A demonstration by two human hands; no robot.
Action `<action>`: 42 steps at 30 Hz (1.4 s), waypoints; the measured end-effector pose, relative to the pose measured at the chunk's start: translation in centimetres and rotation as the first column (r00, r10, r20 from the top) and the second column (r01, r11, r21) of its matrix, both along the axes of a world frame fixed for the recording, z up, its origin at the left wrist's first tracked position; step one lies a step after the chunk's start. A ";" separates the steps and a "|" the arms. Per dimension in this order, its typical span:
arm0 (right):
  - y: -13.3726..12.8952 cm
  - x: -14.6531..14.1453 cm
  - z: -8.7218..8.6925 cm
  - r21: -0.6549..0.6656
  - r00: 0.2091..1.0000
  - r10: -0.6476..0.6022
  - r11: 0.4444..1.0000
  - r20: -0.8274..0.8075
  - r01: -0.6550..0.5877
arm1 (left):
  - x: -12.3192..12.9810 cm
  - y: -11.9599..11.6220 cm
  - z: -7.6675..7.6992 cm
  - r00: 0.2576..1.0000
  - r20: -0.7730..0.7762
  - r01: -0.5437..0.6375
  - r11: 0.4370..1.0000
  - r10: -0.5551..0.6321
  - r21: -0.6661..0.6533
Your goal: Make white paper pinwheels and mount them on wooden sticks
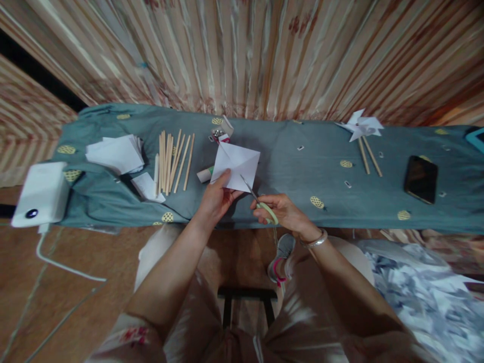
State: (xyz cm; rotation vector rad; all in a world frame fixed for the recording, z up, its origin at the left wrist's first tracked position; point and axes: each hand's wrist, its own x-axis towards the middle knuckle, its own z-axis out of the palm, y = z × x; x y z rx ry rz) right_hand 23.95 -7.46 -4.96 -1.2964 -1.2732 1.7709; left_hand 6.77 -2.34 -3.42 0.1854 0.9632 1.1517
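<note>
My left hand [220, 195] grips a square white sheet of paper [242, 160] by its near left side, thumb on top and fingers beneath. Crease lines cross the sheet. In my right hand [282, 209] is a pair of scissors [270, 212] with light green handles, fingers closed round them. The blades point up and left, and their tips lie over the paper's lower right part; whether they are cutting into it I cannot tell. Behind the sheet, a white and green tube [205, 174] and an open box of small metal items [219, 135] are partly covered.
On the green cloth [287, 171] lie a stack of white paper [115, 154], several wooden sticks [176, 161] and a paper slip [145, 185]. To the right are paper pinwheels [361, 126] on sticks and a phone [421, 179]. A white power bank [41, 194] stands left; a paper-filled bag [427, 292] sits below right.
</note>
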 end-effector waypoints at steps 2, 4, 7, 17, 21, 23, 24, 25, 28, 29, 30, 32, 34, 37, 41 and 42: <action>0.0 0.0 -0.1 -0.002 1.000 0.000 1.000 -0.001 0.000 | 0.0 0.0 0.0 1.000 0.003 0.000 1.000 0.000 0.005; -0.1 0.0 -0.1 -0.007 1.000 -0.001 1.000 -0.009 0.001 | 0.0 0.0 -0.1 1.000 -0.001 0.003 1.000 -0.003 0.012; -0.1 0.0 -0.1 -0.014 1.000 -0.002 1.000 -0.025 0.002 | -0.1 -0.1 -0.3 1.000 -0.009 0.016 1.000 -0.016 0.014; -0.2 0.0 0.5 -0.025 0.999 0.005 1.000 -0.037 -0.006 | 0.0 -0.2 -0.5 0.999 0.000 0.035 0.999 -0.035 0.012; -0.2 0.1 0.4 -0.019 0.999 0.004 1.000 -0.044 -0.005 | 0.0 -0.2 -0.7 0.999 0.012 0.035 0.999 -0.035 0.023; -0.1 0.1 0.3 -0.022 0.999 0.001 1.000 -0.042 -0.002 | 0.0 -0.2 -0.6 0.999 0.015 0.030 0.999 -0.030 0.023; -0.1 0.0 0.2 -0.020 0.999 0.002 1.000 -0.037 -0.003 | 0.0 -0.2 -0.6 0.999 0.014 0.028 0.999 -0.028 0.022; -0.1 0.0 0.2 -0.016 1.000 0.002 1.000 -0.031 -0.003 | 0.1 -0.2 -0.6 1.000 0.013 0.026 0.999 -0.026 0.021; 0.0 -0.1 0.2 0.005 1.000 0.001 1.000 -0.014 -0.001 | 0.0 -0.2 -0.6 1.000 0.004 0.024 1.000 -0.024 0.018; 0.0 -0.1 0.2 0.011 1.000 -0.002 1.000 -0.010 0.002 | 0.0 -0.2 -0.6 1.000 0.003 0.025 0.999 -0.026 0.019; 0.0 -0.1 0.2 0.016 1.000 -0.005 1.000 -0.007 0.005 | 0.0 -0.2 -0.7 1.000 0.003 0.026 0.999 -0.026 0.021; 0.0 -0.2 0.2 0.029 1.000 -0.004 1.000 0.000 0.004 | 0.0 -0.2 -0.7 1.000 0.004 0.026 0.999 -0.026 0.022; 0.0 -0.1 0.1 0.039 1.000 -0.004 0.999 0.001 0.004 | 0.0 -0.2 -0.7 1.000 0.001 0.027 0.999 -0.028 0.021; -0.1 0.0 0.0 0.045 1.000 -0.001 0.999 -0.002 0.001 | 0.1 -0.2 -0.5 1.000 -0.003 0.030 0.999 -0.030 0.013; -0.1 0.0 -0.1 0.013 1.000 -0.007 1.000 -0.014 0.008 | 0.1 -0.3 -0.4 0.999 -0.004 0.032 0.999 -0.032 0.009; -0.1 0.0 -0.1 0.003 1.000 -0.010 1.000 -0.015 0.010 | 0.1 -0.3 -0.4 0.999 -0.007 0.034 0.999 -0.033 0.009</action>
